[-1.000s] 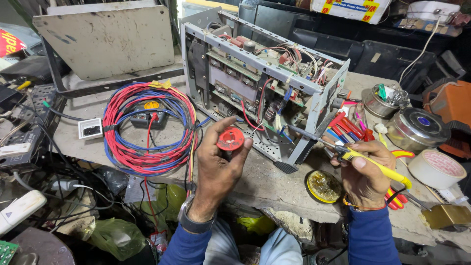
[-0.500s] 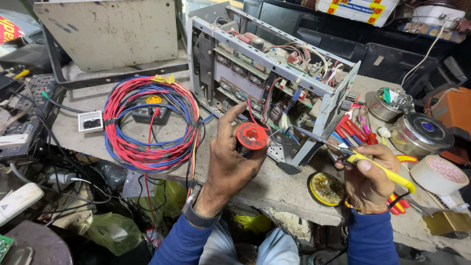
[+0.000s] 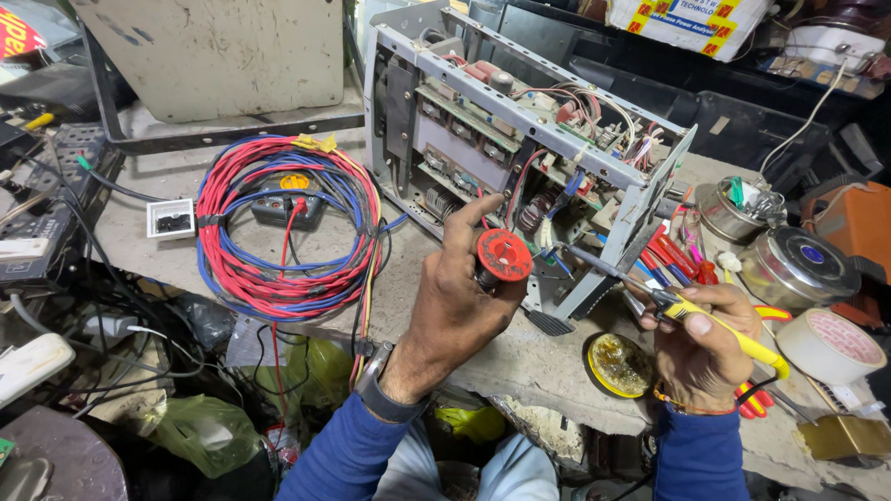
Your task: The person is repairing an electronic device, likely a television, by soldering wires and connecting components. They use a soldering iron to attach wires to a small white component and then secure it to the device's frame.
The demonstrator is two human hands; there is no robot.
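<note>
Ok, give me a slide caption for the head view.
Left hand holds red spool, right hand aims yellow soldering iron at opened chassis.

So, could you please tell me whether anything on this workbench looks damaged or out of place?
The grey metal chassis lies tipped with its cover off, boards and wires bare. The left hand holds a red-capped spool against it; the right hand points a yellow-handled soldering iron inside.

left hand [image 3: 455, 297] gripping red spool [image 3: 502, 257], right hand [image 3: 701, 339] gripping soldering iron [image 3: 715, 325]

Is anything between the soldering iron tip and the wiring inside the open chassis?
Nothing visible blocks it: the soldering iron in the right hand already reaches the wires, and the red spool sits just left.
</note>
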